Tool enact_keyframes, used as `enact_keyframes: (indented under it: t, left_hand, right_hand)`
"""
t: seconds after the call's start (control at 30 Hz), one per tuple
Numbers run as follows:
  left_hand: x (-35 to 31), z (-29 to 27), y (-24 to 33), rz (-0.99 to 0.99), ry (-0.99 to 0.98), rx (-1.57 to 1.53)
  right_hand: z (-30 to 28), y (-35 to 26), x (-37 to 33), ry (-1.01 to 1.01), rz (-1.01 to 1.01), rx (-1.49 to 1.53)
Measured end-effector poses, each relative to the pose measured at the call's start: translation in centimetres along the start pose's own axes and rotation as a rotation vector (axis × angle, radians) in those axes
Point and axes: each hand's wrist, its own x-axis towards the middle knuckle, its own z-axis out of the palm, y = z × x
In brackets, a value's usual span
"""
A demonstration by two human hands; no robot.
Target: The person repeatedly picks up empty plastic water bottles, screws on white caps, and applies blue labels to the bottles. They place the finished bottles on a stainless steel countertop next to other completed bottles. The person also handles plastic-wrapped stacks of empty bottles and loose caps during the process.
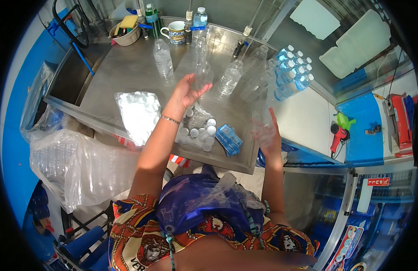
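Note:
My left hand (192,91) reaches over the metal counter (121,74), its fingers curved around the lower part of a clear plastic bottle (203,74). Lower on the right, my right hand (268,139) grips another clear bottle (261,116), which looks empty. A water-filled bottle (163,59) stands left of my left hand, and a second filled bottle (230,77) stands to its right, both uncapped. Nearer me lie a bag of white caps (197,132), a pack of blue labels or wraps (228,139) and a white plastic bag (137,115).
Several capped bottles (292,72) stand grouped at the right, beside clear bottles (256,67). At the back are a mug (174,32), a basin with sponges (127,34) and thin filling tubes. A red heat gun (339,137) lies far right. A big bag of bottles (82,167) hangs lower left.

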Motion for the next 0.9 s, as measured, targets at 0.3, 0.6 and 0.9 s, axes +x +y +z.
enact_keyframes:
  t: [0.3,0.6,0.9]
  left_hand:
    - [6.0,1.9,-0.3,0.047,0.102,0.029]
    - [6.4,2.4,-0.3,-0.081,0.153,0.231]
    - [6.1,1.3,-1.0,-0.073,0.247,0.463]
  right_hand:
    - [-4.5,2.7,5.4,0.105,0.193,0.333]
    - [-4.3,2.6,10.6,0.218,0.186,0.303]
    - [-6.0,1.3,16.8,0.177,0.264,0.321]
